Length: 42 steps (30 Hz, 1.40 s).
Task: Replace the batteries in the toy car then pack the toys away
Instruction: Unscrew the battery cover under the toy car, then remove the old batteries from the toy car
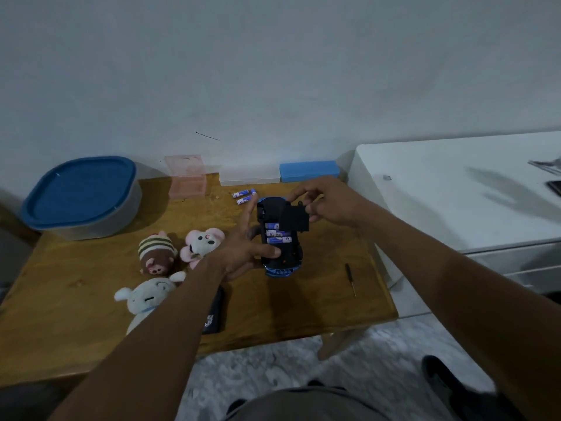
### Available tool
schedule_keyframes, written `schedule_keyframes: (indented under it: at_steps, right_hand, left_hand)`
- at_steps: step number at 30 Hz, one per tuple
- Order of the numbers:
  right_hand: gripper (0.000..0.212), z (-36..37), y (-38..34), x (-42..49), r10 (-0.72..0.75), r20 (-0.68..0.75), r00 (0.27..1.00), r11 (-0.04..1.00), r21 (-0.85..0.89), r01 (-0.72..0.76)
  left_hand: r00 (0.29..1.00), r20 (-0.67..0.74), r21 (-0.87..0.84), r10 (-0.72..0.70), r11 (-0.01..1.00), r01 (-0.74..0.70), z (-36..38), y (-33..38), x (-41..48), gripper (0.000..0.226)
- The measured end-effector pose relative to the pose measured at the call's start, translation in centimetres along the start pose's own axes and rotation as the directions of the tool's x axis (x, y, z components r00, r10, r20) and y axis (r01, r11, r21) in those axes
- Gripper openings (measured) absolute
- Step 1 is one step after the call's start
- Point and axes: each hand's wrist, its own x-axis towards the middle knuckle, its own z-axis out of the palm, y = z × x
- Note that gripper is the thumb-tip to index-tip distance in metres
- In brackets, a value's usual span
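My left hand [243, 250] holds the blue toy car [280, 259] upside down above the wooden table [76, 323]. Blue batteries [277, 233] lie in its open battery bay. My right hand [328, 205] grips the black battery cover [293, 217] and holds it over the upper end of the car's underside. Two loose blue batteries [244, 197] lie on the table behind the car. Three plush toys lie to the left: a striped brown one [156, 250], a pink and white one [202, 243], and a white one [145, 299].
A small screwdriver [350, 279] lies right of the car. A grey tub with a blue lid [82, 196] stands at the back left, a pink clear box [186, 180] and a blue box [308, 171] by the wall. A black pouch [214, 311] lies under my left forearm. A white cabinet [455, 192] stands right.
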Motion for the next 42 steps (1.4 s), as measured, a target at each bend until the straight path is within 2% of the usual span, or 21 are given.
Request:
schedule_keyframes:
  at_steps: [4,11,17,20,26,32,42]
  right_hand:
    - [0.042,-0.8,2.4,-0.9,0.033,-0.013,0.999,0.999,0.020,-0.033]
    - [0.037,-0.8,9.1,-3.0,0.180,0.014,0.984,0.984,0.015,-0.180]
    - [0.038,0.8,13.1,-3.7,0.262,0.064,0.963,0.964,-0.055,-0.258]
    - [0.031,1.9,13.8,-3.9,0.229,0.103,0.968,0.969,-0.122,-0.216]
    - [0.039,2.8,14.4,-3.8,0.213,0.163,0.963,0.969,-0.158,-0.188]
    - [0.036,3.0,14.9,-3.7,0.158,0.154,0.975,0.958,-0.262,-0.114]
    - [0.043,3.1,14.4,-3.8,0.218,0.116,0.969,0.950,-0.253,-0.183]
  left_hand:
    - [1.000,-0.023,-0.007,-0.015,1.000,0.015,0.6,-0.8,0.3,0.114]
    - [0.999,-0.028,-0.017,-0.034,0.999,0.034,2.0,-2.3,0.7,0.113]
    - [0.997,-0.046,-0.023,-0.062,0.998,0.061,2.4,-3.5,0.8,0.112]
    - [0.995,-0.064,-0.032,-0.082,0.996,0.080,2.5,-4.0,0.7,0.112]
    - [0.992,-0.090,-0.039,-0.084,0.996,0.081,2.4,-4.4,0.5,0.112]
    - [0.992,-0.100,-0.046,-0.079,0.996,0.074,2.4,-4.4,0.5,0.112]
    - [0.994,-0.077,-0.056,-0.079,0.996,0.074,2.6,-4.2,0.8,0.112]
